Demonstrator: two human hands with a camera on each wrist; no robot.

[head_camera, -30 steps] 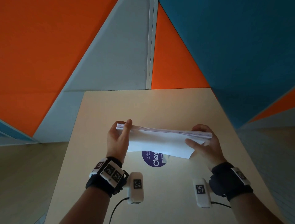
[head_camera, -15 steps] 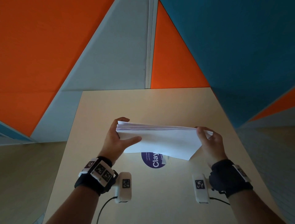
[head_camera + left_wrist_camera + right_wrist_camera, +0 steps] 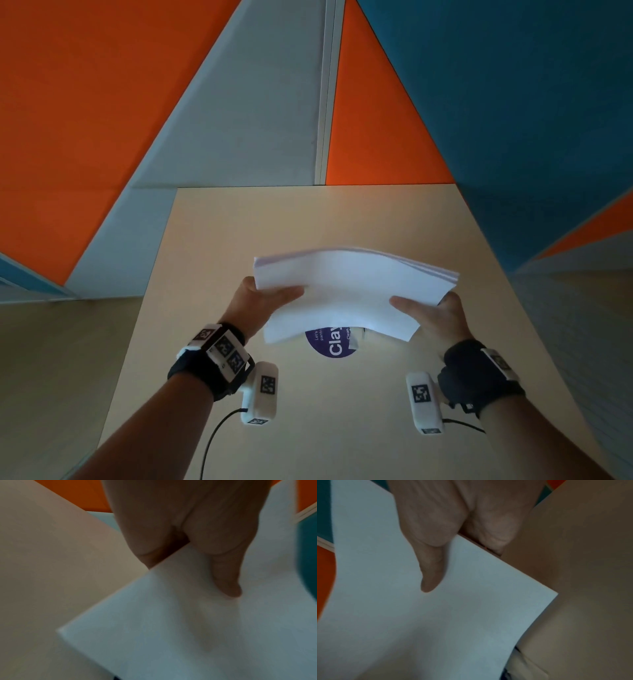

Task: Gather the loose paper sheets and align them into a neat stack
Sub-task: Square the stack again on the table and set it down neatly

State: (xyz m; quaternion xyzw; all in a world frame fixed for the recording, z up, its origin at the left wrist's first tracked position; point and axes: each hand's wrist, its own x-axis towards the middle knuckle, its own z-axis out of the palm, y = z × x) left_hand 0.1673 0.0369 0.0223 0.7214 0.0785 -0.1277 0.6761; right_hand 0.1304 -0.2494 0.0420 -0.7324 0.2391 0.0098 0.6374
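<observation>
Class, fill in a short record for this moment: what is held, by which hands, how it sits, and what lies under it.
held: paper stack
left hand: grips the stack's left end, thumb on top
right hand: grips the right end, thumb on top
stack state: lifted above the table, bowed upward in the middle, far edges slightly fanned
under it: purple sticker, partly hidden

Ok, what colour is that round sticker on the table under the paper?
Purple with white lettering; the sticker shows best in the head view, partly hidden by the paper stack.

head: above, facing down-forward | wrists: close along thumbs | shared: paper stack (image 3: 346, 291)
</observation>
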